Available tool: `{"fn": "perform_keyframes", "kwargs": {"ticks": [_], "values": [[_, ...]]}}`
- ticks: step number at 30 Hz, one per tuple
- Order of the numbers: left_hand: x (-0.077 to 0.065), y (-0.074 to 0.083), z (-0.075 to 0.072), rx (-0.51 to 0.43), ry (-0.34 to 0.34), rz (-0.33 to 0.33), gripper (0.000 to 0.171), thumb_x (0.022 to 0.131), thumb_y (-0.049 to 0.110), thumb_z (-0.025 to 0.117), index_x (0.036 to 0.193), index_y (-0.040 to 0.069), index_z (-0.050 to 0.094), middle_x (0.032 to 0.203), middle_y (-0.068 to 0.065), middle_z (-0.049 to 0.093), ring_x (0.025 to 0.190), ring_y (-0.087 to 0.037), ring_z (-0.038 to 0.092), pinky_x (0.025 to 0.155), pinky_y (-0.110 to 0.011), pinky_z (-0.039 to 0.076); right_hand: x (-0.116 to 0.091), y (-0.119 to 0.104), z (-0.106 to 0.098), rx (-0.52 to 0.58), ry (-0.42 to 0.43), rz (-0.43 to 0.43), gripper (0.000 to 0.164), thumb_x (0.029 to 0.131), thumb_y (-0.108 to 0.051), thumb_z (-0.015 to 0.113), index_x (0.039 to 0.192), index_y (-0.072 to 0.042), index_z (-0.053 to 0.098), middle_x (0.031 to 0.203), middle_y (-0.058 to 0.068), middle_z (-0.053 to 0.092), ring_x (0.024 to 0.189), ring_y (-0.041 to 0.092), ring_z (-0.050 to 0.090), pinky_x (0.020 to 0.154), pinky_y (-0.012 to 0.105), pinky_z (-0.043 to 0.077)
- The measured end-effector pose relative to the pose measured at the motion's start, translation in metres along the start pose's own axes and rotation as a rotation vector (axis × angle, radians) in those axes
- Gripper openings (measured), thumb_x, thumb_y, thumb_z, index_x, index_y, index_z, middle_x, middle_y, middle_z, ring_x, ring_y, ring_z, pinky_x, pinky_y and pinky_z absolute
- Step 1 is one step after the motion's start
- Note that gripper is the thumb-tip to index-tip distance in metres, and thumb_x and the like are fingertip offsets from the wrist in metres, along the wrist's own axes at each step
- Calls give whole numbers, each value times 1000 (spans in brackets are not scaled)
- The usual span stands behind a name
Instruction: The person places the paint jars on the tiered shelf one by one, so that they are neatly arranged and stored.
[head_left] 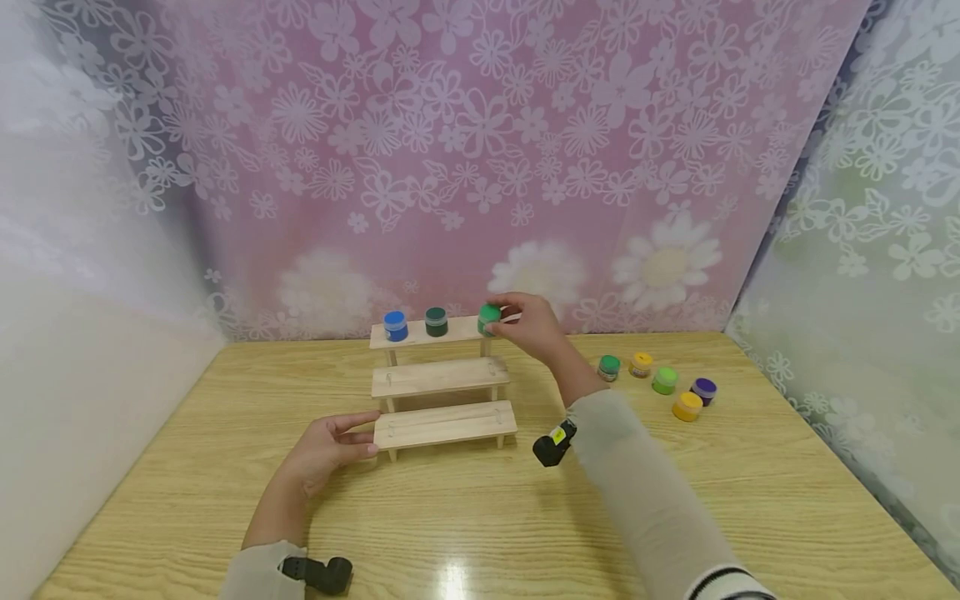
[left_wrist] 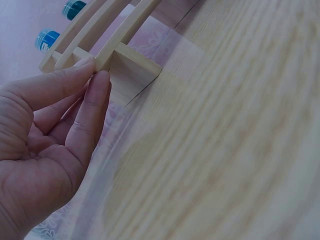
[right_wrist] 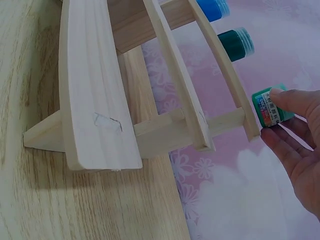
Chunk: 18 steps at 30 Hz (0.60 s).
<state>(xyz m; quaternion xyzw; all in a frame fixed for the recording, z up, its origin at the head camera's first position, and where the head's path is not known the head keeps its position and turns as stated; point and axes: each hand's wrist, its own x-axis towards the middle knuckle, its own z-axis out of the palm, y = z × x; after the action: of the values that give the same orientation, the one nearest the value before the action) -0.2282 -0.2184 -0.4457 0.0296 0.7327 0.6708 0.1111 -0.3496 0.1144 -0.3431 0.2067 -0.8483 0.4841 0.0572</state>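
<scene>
A three-tier wooden step shelf (head_left: 442, 426) stands on the table. My left hand (head_left: 324, 452) pinches the left end of its lowest tier between thumb and fingertips, as the left wrist view shows. In my right hand (head_left: 531, 327) is a green paint jar (right_wrist: 270, 107), held by thumb and fingers at the right end of the top tier. Whether the jar's base touches the board I cannot tell. A blue paint jar (head_left: 395, 327) and a dark green paint jar (head_left: 436, 322) stand upright further left on that tier.
Right of the shelf, on the wood-grain table (head_left: 465, 517), stand several more jars: a green jar (head_left: 609, 367), a yellow-orange jar (head_left: 641, 364), a light green jar (head_left: 664, 381), a purple jar (head_left: 703, 390) and another yellow-orange jar (head_left: 687, 407). A flowered pink curtain (head_left: 480, 167) hangs behind.
</scene>
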Motion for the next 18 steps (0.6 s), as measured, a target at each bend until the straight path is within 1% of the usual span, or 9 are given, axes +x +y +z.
{"fn": "perform_keyframes", "kwargs": {"ticks": [3, 9, 14, 18], "values": [[0, 0, 0, 1, 0, -1, 57, 84, -2, 74, 137, -3, 53, 129, -21, 56, 100, -19, 63, 82, -32, 56, 2, 1, 3, -7, 9, -1, 41, 88, -11, 74, 128, -8, 64, 116, 12, 64, 104, 28, 62, 78, 34, 57], [-1, 1, 1, 5, 7, -7, 56, 84, -1, 74, 137, -3, 54, 126, -19, 59, 100, -20, 64, 82, -32, 56, 6, 2, 9, -37, 19, 23, 42, 89, -14, 74, 130, -10, 64, 116, 10, 64, 103, 25, 62, 77, 31, 57], [-2, 2, 1, 3, 2, -3, 57, 84, -1, 74, 136, -3, 54, 122, -18, 62, 100, -20, 65, 82, -33, 56, 7, 0, 11, -41, 13, 21, 43, 89, -14, 74, 130, -10, 63, 116, 12, 64, 103, 25, 63, 78, 32, 57], [-1, 2, 1, -1, 4, -3, 57, 84, -1, 75, 136, -3, 54, 122, -19, 61, 100, -20, 65, 82, -33, 56, 8, 0, 11, -36, 4, 25, 42, 90, -14, 73, 131, -10, 63, 115, 12, 64, 101, 25, 63, 78, 32, 57]]}}
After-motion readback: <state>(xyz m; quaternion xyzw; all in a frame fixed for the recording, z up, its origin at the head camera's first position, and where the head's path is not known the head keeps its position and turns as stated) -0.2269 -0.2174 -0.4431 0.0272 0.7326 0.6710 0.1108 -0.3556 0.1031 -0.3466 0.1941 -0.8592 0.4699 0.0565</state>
